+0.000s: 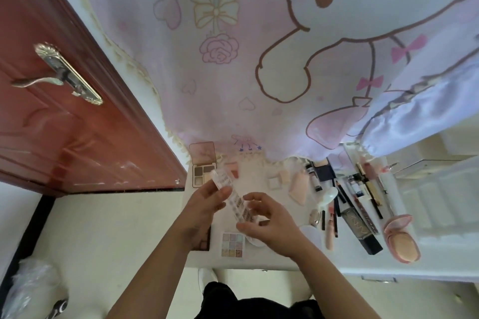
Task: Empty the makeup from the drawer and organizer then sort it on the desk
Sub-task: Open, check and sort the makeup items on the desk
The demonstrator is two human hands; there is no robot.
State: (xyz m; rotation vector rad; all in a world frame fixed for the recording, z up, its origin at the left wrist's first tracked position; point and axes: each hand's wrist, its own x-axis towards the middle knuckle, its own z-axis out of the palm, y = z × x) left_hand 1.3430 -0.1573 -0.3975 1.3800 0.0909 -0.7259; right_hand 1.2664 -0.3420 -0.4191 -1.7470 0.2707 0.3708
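A: hands status?
B: both on the clear strip case (231, 198). left hand (204, 206) pinches its upper half, thumb on top. right hand (270, 217) is curled round its lower end, fingers over, thumb under.
A: case orientation?
B: tilted, long axis up-left to down-right, held above the desk (259, 181), not resting on it. rows of small pieces inside, too blurred to tell what.
A: what's around the case?
B: just below it: pastel grid palette (232, 245), flat on the desk. below-left, partly under the left wrist: dark palette (206, 239). beside its far tip, to the left: brown eyeshadow palette (203, 171), lid open.
A: right of the case?
B: near: small white square compact (274, 182) and peach tube (298, 188). further right: pencils (341, 195) lying among tubes, then a black-capped bottle (359, 226). furthest: pink round compact (400, 238), open.
A: background?
B: behind the case: pink cartoon-rabbit cloth (233, 72) hanging down to the desk. well left of the case: red-brown door (64, 124) with metal handle (36, 82).
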